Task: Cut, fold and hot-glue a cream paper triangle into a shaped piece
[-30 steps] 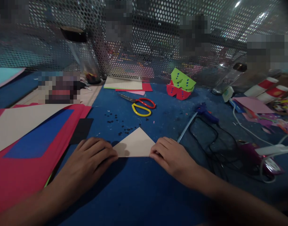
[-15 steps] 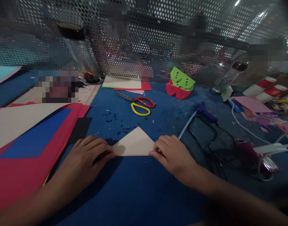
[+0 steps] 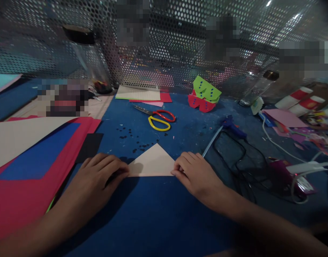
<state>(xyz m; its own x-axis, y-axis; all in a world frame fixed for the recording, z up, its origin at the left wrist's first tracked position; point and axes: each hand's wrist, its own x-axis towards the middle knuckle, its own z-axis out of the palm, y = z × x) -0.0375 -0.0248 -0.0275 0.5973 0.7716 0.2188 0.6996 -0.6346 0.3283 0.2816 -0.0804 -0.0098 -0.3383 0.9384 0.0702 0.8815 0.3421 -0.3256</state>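
A pale sheet of paper folded into a triangle (image 3: pixel 154 162) lies on the blue tabletop, its peak pointing away from me and its long edge towards me. My left hand (image 3: pixel 101 176) pinches the left corner between thumb and fingers. At the right corner, my right hand (image 3: pixel 194 175) grips the paper the same way, fingers curled. Both corners are hidden under my fingertips. Beyond the peak lie small black paper bits (image 3: pixel 142 146) and a pair of scissors (image 3: pixel 158 119) with one red and one yellow handle.
Coloured sheets (image 3: pixel 21 200) are stacked at the left, beside a black paper piece (image 3: pixel 89 147). A blue glue gun (image 3: pixel 233 128) with its cable lies at the right, near a purple device (image 3: pixel 295 176). Green and red paper cutouts (image 3: pixel 205 94) stand before the perforated metal panel (image 3: pixel 174 46).
Both hands keep hold of the folded paper's corners, and the paper stays in place. The whole view has shifted very slightly.
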